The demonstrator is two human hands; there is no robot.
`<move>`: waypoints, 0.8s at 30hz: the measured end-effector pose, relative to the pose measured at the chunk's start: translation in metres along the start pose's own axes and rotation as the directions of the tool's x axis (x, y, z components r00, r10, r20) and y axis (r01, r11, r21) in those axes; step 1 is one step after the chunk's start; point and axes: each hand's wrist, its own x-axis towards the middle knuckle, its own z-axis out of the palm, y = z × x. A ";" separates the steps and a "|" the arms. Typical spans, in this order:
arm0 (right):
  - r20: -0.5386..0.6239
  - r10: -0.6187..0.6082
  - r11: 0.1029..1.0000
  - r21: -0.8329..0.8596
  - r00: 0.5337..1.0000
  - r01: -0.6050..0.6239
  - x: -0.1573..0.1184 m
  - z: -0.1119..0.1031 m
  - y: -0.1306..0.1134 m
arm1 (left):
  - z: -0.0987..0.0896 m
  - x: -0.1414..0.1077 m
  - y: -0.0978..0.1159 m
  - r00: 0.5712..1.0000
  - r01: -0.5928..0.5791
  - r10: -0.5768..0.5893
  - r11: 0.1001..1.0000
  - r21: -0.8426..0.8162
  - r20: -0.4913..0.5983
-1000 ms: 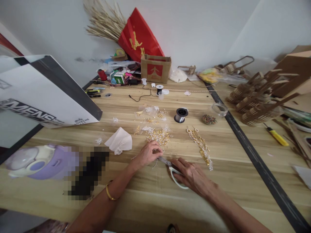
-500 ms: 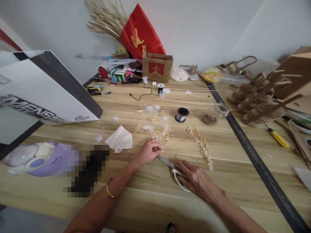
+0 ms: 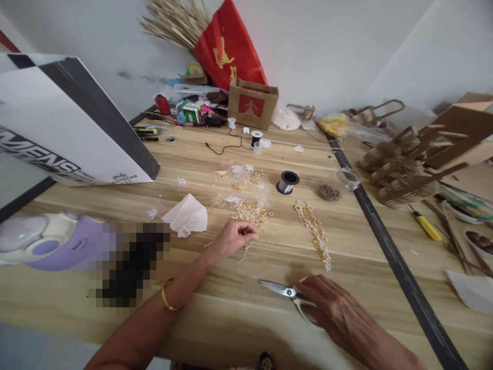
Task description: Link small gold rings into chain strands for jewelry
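My left hand [image 3: 235,238] is closed in a pinch at the near edge of a pile of gold and silver beads [image 3: 250,213]. A short silvery beaded strand [image 3: 244,254] hangs from its fingertips onto the wood. Low over the table, my right hand [image 3: 327,303] holds a pair of scissors [image 3: 287,292] by the pale handles, blades closed and pointing left. Some of its fingers are hidden behind the handle and the back of the hand. Beyond the right hand lies a bundle of gold and silver bead strands [image 3: 316,234].
A wire spool [image 3: 287,183] and a glass jar [image 3: 347,179] beside a heap of coloured beads [image 3: 330,192] stand behind the strands. Left are a crumpled tissue [image 3: 187,216], a purple-and-white device [image 3: 73,241] and a large white box [image 3: 69,128]. A yellow-handled screwdriver [image 3: 427,224] lies right.
My right hand has drawn the scissors away from the left fingertips, toward me and to the right. The left hand keeps its pinch by the beads. The view has shifted slightly.
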 end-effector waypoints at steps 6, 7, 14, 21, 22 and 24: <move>-0.231 -0.081 0.997 -0.003 0.970 0.082 0.034 -0.018 -0.004 | 0.008 -0.004 0.012 0.994 -0.044 0.034 0.994 0.100 0.104; -0.260 -0.089 0.996 0.005 0.961 0.094 0.044 -0.019 -0.003 | 0.010 -0.005 0.015 0.992 -0.057 0.043 0.991 0.118 0.115; -0.219 -0.170 0.986 -0.040 0.961 0.165 0.099 -0.016 0.019 | 0.006 -0.014 0.035 0.967 -0.065 0.023 0.985 0.160 0.252; -0.217 -0.051 0.972 -0.234 0.975 -0.001 0.138 -0.034 0.080 | -0.001 -0.024 0.064 0.841 -0.131 0.096 0.991 0.028 0.532; -0.218 -0.040 0.965 -0.263 0.975 -0.019 0.145 -0.037 0.088 | 0.000 -0.026 0.067 0.825 -0.136 0.109 0.991 0.008 0.555; -0.218 -0.014 0.956 -0.289 0.976 -0.051 0.156 -0.044 0.102 | -0.001 -0.032 0.072 0.807 -0.146 0.126 0.989 -0.012 0.577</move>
